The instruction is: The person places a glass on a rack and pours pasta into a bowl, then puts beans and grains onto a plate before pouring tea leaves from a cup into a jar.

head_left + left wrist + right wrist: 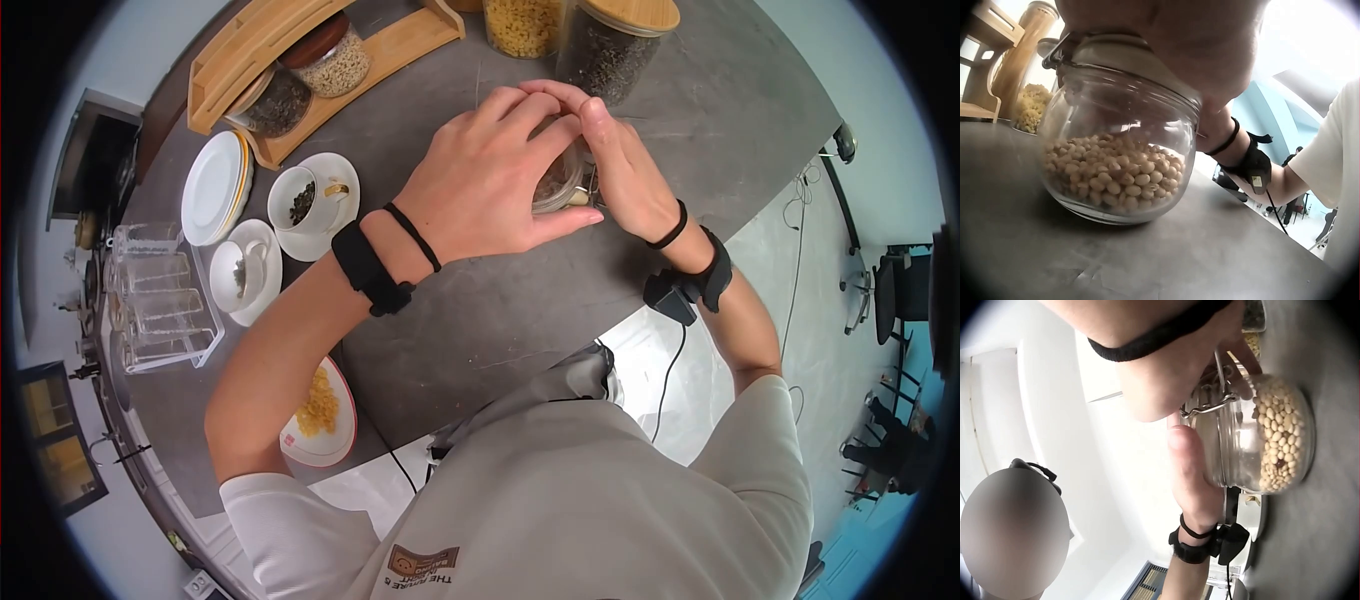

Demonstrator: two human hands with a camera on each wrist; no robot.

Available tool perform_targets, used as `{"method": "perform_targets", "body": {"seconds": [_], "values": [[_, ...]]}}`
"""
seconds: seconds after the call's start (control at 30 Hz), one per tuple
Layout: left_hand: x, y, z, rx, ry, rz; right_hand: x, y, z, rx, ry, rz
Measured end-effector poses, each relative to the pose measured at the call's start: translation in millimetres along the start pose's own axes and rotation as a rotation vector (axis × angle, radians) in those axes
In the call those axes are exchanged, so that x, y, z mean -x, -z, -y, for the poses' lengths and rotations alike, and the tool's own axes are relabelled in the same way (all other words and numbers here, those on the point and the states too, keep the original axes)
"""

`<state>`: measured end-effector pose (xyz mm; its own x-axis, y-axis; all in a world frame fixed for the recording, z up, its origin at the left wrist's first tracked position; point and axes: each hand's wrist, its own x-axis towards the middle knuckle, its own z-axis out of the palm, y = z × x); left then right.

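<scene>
A clip-top glass jar (1116, 169) stands on the grey table, partly filled with pale soybeans (1116, 178). My left hand (490, 175) covers its lid from above, thumb stretched along the near side and fingers bent over the top. On the other side my right hand (632, 185) holds the jar near the rim, its fingertips meeting the left fingers. In the right wrist view the wire clasp (1213, 406) sits by the right fingers. Both hands hide most of the lid.
Beyond the hands stand a jar of yellow pasta (522, 28) and a dark-filled jar (610, 60). At left are a wooden rack (400, 45) with jars, white plates (210, 185), cups on saucers (318, 165) and glasses (160, 285). A plate (345, 420) of yellow pieces lies under the left forearm.
</scene>
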<state>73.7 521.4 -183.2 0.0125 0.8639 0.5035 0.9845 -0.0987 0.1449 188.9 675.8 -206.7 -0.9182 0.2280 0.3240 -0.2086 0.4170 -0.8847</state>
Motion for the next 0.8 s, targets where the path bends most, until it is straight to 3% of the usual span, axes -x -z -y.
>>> {"method": "perform_targets", "body": {"seconds": [0.23, 0.33, 0.37, 0.47, 0.63, 0.8], "values": [[-2, 2, -2, 0.005, 0.023, 0.035, 3, -1, -5, -0.103, -0.026, -0.016], [-5, 6, -6, 0.012, 0.024, 0.058, 16, -36, -45, -0.284, 0.131, -0.214], [-5, 7, -7, 0.013, 0.02, 0.06, 15, -33, -47, -0.385, 0.098, -0.125], [-6, 9, -12, 0.022, 0.042, 0.104, 14, -29, -40, -0.434, 0.021, -0.08], [-7, 13, -10, 0.043, 0.055, 0.163, 14, -27, -45, -0.433, 0.016, -0.056], [-7, 19, -10, 0.015, 0.017, 0.192, 15, -26, -52, -0.252, 0.053, -0.113]]}}
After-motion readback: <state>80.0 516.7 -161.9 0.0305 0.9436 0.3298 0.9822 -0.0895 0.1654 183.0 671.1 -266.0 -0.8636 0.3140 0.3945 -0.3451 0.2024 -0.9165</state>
